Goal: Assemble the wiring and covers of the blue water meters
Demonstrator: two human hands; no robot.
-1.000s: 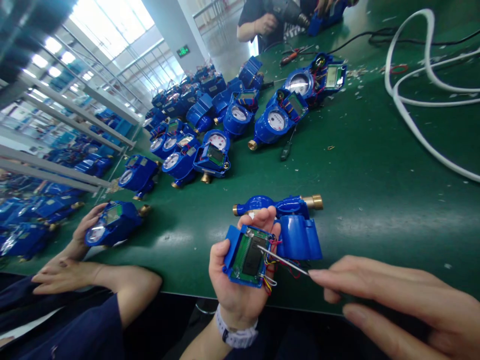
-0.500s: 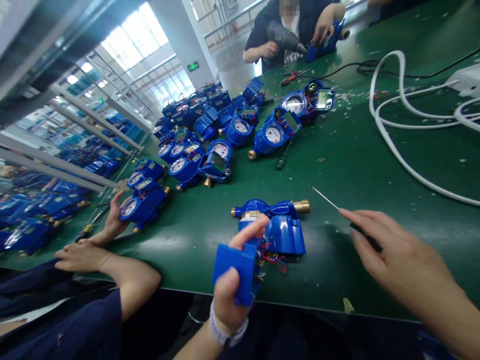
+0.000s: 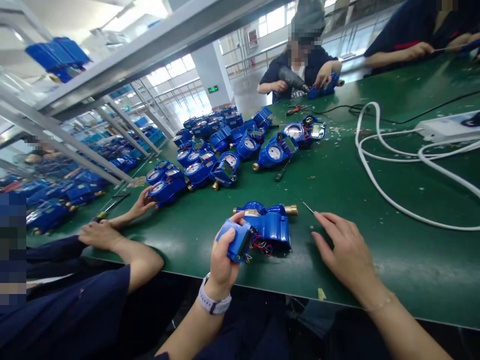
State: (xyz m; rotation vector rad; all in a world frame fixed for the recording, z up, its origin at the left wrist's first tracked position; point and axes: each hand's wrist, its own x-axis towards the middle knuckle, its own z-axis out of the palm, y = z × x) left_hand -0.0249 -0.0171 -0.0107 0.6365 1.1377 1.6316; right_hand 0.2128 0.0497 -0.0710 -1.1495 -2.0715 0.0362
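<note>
My left hand is closed around a blue box-shaped housing with a dark inner side. Thin red, yellow and dark wires run from it to a blue water meter lying on the bench, brass fittings at both ends. Right of the meter, my right hand hovers low over or rests on the bench, thumb spread away from the fingers. A screwdriver pokes out under its index fingertip; only the thin metal shaft shows, the handle being hidden by the hand.
Several blue water meters crowd the green bench ahead. Another screwdriver lies near them. At right, a white cable loops from a power strip. One co-worker's hand touches a meter at left; another co-worker holds a heat gun opposite.
The view has tilted up and shifted. My left hand has turned the housing, exposing more of its dark inner side. My right thumb has spread from the fingers, and the hand has slid left along the screwdriver.
</note>
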